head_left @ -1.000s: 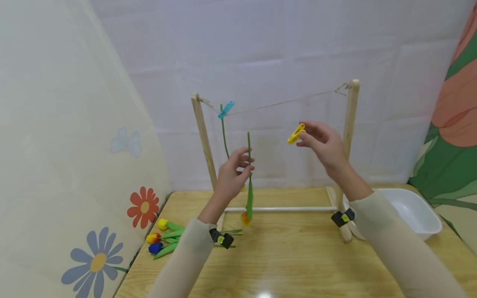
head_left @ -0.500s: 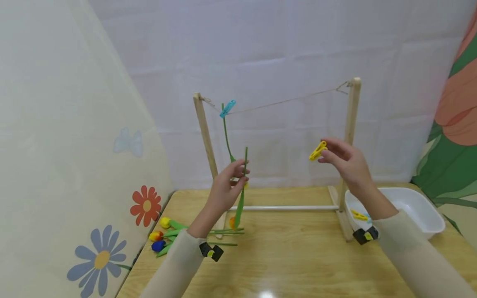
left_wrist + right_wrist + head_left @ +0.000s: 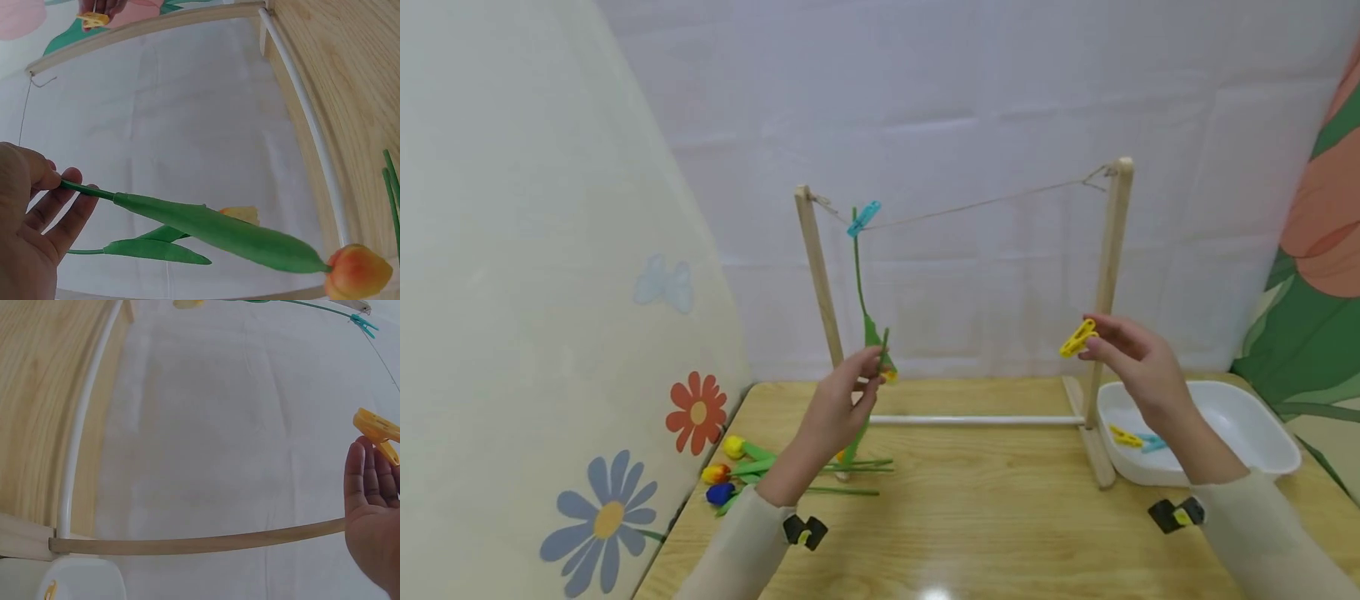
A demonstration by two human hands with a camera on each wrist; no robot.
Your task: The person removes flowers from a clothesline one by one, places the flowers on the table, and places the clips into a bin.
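Observation:
My left hand [image 3: 842, 400] pinches the green stem of an orange-yellow artificial tulip [image 3: 359, 272], which hangs bloom down. Between the thumb and fingers of my right hand [image 3: 1138, 367] is a yellow clothespin [image 3: 1078, 338], held in the air in front of the right post. A blue clothespin [image 3: 864, 218] clips another tulip's stem [image 3: 859, 275] to the string [image 3: 977, 203] near its left end. That hanging tulip's yellow bloom [image 3: 240, 215] is partly hidden behind the leaf of the held one in the left wrist view.
The string runs between two wooden posts [image 3: 1111, 250] joined low down by a white rod [image 3: 977, 420]. Several tulips [image 3: 721, 473] lie on the left of the table [image 3: 985, 517]. On the right stands a white basin [image 3: 1240, 425] with yellow [image 3: 1124, 436] and blue clothespins [image 3: 1152, 443] inside.
My left hand has moved down and left with the tulip. My right hand has moved right and down with the yellow clothespin, away from the string's middle.

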